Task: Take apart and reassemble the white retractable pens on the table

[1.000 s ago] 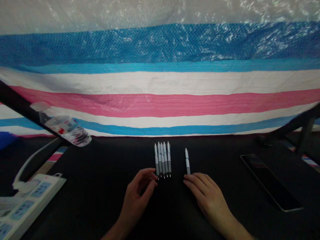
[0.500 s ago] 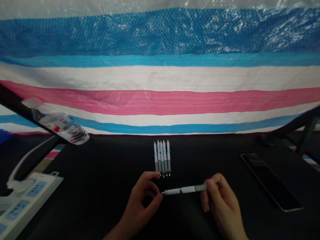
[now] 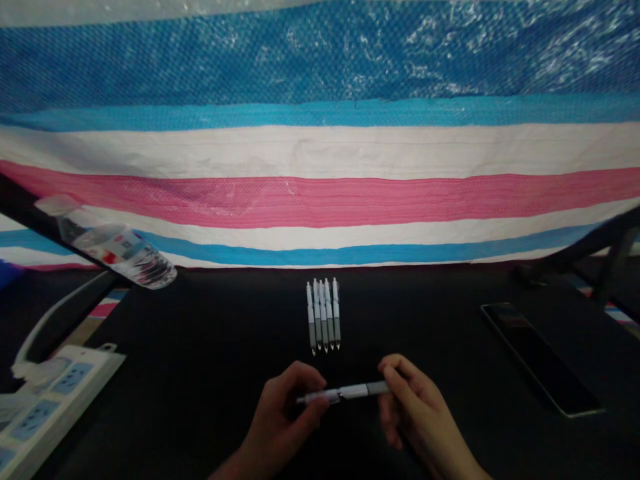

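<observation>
While five slim white pens with grey grips (image 3: 324, 317) lie side by side on the black tabletop (image 3: 210, 347), a matching white pen with a grey grip (image 3: 354, 391) is held crosswise nearer the wearer, between the two hands; the right hand (image 3: 417, 410) pinches its grey end between thumb and forefinger, the other fingers curled below; the left hand (image 3: 287, 413) is partly closed, thumb and forefinger around the clicker end, though whether they grip it firmly I cannot tell. A black phone with a pale edge (image 3: 543, 360) lies to the right; to the left are a white power strip with pale blue sockets (image 3: 53, 403) and a tilted clear plastic bottle (image 3: 125, 253); behind hangs a striped plastic sheet (image 3: 320, 153).
</observation>
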Demonstrator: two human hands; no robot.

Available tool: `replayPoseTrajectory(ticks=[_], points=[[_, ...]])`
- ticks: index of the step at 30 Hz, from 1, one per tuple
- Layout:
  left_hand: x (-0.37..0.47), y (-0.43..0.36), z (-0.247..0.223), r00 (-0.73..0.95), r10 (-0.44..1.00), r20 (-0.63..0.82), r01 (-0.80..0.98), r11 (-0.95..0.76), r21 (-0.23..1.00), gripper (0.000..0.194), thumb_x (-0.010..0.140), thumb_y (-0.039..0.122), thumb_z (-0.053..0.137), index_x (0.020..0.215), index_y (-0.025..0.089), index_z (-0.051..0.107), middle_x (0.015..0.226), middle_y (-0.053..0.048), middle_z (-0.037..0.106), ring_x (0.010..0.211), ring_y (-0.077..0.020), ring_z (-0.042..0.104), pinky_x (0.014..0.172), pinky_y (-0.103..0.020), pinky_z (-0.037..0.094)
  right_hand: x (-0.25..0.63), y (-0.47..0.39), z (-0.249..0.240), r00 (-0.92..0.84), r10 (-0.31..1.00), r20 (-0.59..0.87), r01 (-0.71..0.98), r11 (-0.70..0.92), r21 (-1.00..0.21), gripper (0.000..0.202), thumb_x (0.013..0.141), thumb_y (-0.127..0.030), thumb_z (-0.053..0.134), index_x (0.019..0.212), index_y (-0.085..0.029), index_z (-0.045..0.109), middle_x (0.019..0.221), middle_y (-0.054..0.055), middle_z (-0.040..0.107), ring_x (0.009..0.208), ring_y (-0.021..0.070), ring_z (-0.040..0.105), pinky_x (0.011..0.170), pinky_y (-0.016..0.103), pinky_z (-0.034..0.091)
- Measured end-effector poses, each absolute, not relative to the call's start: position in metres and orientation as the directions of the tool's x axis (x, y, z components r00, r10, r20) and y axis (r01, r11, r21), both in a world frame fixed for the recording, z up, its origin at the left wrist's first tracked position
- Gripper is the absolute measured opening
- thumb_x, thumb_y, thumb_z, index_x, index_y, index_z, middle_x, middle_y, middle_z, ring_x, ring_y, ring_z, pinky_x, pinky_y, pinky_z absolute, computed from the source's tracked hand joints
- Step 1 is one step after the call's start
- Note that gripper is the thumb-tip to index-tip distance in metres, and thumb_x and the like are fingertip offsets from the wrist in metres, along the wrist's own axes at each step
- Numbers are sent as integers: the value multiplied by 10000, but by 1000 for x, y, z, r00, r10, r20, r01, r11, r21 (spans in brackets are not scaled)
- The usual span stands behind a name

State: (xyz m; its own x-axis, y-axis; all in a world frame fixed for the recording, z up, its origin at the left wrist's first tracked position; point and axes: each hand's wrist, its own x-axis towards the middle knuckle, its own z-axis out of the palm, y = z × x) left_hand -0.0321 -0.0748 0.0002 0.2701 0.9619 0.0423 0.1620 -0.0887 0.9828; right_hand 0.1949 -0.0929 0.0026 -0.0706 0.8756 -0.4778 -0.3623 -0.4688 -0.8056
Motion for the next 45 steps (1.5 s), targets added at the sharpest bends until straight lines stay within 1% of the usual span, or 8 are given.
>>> replayPoseTrajectory(ticks=[5, 14, 21, 28, 32, 37, 41, 45], points=[[-33, -79, -4, 179, 984, 7, 125, -30, 992, 182, 878, 345, 692, 795, 192, 640, 620, 21, 589, 441, -106, 558, 439, -192, 427, 194, -94, -2, -256, 842, -475, -220, -529, -819, 584, 736, -701, 756, 869, -136, 695, 537, 19, 677, 410, 139, 644, 387, 179, 438], [-28, -84, -19, 172, 953, -249, 9, 251, 968, 398, 874, 531, 666, 698, 207, 518, 506, 64, 519, 345, -57, 371, 358, -162, 274, 194, -99, 1, -22, 975, -222, -57, -223, -973, 400, 731, -563, 831, 870, -187, 844, 556, 30, 680, 451, 118, 602, 439, 198, 445], [-28, -83, -9, 224, 963, -149, -123, 180, 976, 313, 836, 464, 749, 936, 206, 605, 645, 44, 560, 500, -103, 503, 465, -189, 388, 192, -95, 2, -58, 943, -328, -89, -332, -939, 520, 778, -660, 746, 919, -162, 793, 515, 19, 649, 401, 130, 590, 380, 196, 423], [-31, -86, -7, 165, 980, -110, -109, 129, 986, 232, 881, 400, 719, 848, 199, 608, 663, 25, 585, 542, -114, 523, 522, -214, 422, 193, -95, 5, -73, 951, -302, -45, -305, -951, 493, 783, -646, 751, 863, -160, 757, 525, 5, 632, 435, 119, 581, 420, 197, 442], [-33, -87, -11, 173, 978, -119, -128, 142, 982, 244, 879, 406, 719, 837, 196, 601, 662, 22, 601, 530, -115, 531, 510, -213, 421, 195, -97, 6, -61, 957, -282, -56, -286, -957, 514, 781, -646, 754, 982, -174, 712, 642, 18, 675, 486, 128, 610, 398, 176, 405], [-33, -87, -11, 147, 980, -133, -183, 159, 970, 266, 876, 425, 720, 821, 199, 591, 646, 27, 610, 531, -114, 531, 504, -206, 416, 196, -95, 8, -194, 910, -366, -56, -383, -922, 638, 847, -777, 555, 692, -160, 610, 477, -5, 573, 346, 76, 477, 350, 159, 263], [-32, -87, -9, 126, 981, -144, -212, 168, 963, 276, 858, 421, 739, 798, 197, 590, 627, 28, 612, 517, -114, 525, 493, -206, 412, 196, -95, 10, -133, 939, -317, -74, -328, -942, 550, 788, -712, 701, 803, -167, 620, 565, -20, 600, 393, 62, 471, 389, 156, 297], [-31, -86, -9, 121, 982, -146, -229, 170, 958, 265, 850, 412, 743, 796, 196, 600, 627, 27, 608, 513, -114, 523, 483, -205, 413, 197, -97, 7, -170, 902, -396, -42, -408, -912, 674, 853, -802, 503, 641, -168, 587, 440, -19, 518, 323, 62, 380, 338, 174, 202]])
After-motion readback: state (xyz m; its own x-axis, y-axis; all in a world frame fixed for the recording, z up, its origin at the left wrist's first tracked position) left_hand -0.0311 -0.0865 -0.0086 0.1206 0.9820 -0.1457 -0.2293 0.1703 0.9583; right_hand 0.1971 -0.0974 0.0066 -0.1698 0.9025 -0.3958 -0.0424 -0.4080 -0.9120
